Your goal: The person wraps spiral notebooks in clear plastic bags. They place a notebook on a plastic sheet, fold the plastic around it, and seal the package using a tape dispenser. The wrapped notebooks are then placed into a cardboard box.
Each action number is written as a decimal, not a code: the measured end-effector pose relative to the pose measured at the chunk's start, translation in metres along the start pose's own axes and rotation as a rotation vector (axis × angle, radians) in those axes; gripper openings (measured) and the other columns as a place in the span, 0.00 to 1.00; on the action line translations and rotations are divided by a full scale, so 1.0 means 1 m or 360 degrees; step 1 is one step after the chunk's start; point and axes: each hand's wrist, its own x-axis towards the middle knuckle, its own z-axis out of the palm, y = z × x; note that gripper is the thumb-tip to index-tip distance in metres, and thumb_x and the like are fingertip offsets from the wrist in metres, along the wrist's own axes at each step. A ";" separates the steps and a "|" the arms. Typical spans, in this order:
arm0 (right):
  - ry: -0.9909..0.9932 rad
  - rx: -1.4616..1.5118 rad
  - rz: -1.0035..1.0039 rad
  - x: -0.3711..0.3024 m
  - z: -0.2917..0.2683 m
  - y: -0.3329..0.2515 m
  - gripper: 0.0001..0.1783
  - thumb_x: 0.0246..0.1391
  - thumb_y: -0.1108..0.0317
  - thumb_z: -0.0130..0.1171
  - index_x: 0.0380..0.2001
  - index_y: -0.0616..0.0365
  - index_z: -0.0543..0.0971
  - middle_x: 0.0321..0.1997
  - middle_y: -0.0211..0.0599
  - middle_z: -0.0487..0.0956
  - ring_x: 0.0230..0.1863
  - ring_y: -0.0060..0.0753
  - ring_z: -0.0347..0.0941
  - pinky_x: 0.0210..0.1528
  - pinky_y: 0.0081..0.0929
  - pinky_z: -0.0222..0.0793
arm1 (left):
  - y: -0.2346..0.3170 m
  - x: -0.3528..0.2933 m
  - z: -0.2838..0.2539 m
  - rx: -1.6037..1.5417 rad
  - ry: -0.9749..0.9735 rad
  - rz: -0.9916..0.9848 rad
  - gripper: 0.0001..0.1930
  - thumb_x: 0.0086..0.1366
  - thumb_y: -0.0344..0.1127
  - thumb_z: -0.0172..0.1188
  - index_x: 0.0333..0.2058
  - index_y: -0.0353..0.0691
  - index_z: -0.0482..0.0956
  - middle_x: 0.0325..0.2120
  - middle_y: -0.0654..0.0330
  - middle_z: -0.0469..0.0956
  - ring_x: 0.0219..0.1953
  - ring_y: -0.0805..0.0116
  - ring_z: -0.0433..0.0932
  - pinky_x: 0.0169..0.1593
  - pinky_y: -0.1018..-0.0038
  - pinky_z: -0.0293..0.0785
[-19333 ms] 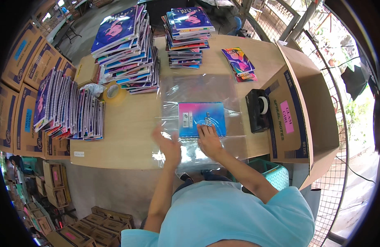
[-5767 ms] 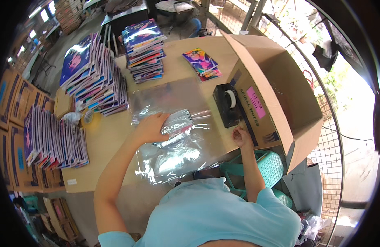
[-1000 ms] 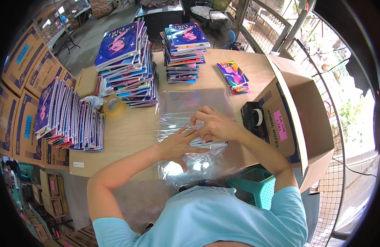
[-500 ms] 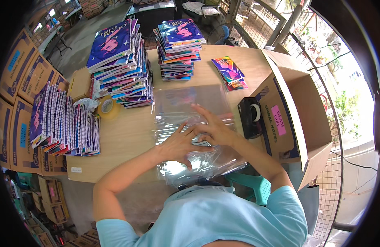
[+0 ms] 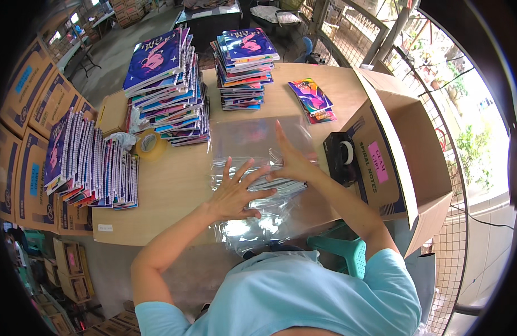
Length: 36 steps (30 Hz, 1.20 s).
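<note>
Clear, shiny plastic sheets or bags lie flat in front of me, overhanging the table's near edge. My left hand rests on them palm down, fingers spread wide, holding nothing. Just right of it, my right hand is also on the plastic, its index finger stretched away from me and its thumb pointing left. Some of its other fingers are hidden. Creases and bright glare run across the plastic below and between the hands.
Tall stacks of spiral notebooks and a smaller stack stand at the back. More notebooks lean at left, near a tape roll. A black tape dispenser and an open carton are at right. Two loose notebooks lie behind.
My hands have moved apart from their near-overlap. The left fingers are now spread wider, and the right index finger reaches farther from me. The plastic has stayed about where it was.
</note>
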 end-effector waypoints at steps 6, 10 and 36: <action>-0.0086 -0.0045 0.0078 0.008 0.011 0.032 0.73 0.38 0.46 0.71 0.67 0.53 0.24 0.65 0.76 0.51 0.67 0.74 0.47 0.65 0.54 0.51 | -0.005 0.009 -0.006 0.0186 -0.0339 0.0048 0.44 0.38 0.69 0.62 0.59 0.76 0.64 0.68 0.75 0.47 0.71 0.53 0.35 0.63 0.32 0.27; -0.0187 -0.0203 0.0702 0.025 0.018 -0.004 0.57 0.54 0.43 0.57 0.68 0.62 0.33 0.64 0.67 0.59 0.65 0.66 0.56 0.64 0.44 0.54 | -0.002 0.004 -0.004 0.0155 -0.0440 -0.0027 0.46 0.34 0.69 0.64 0.59 0.77 0.64 0.67 0.77 0.50 0.71 0.53 0.36 0.63 0.32 0.29; 0.1982 0.2882 0.1122 -0.208 0.045 0.185 0.11 0.54 0.73 0.58 0.42 0.60 0.76 0.31 0.37 0.77 0.26 0.24 0.73 0.29 0.23 0.76 | 0.000 0.018 -0.016 -0.0034 -0.0450 -0.0080 0.48 0.28 0.66 0.67 0.57 0.74 0.67 0.67 0.75 0.53 0.71 0.51 0.36 0.64 0.34 0.27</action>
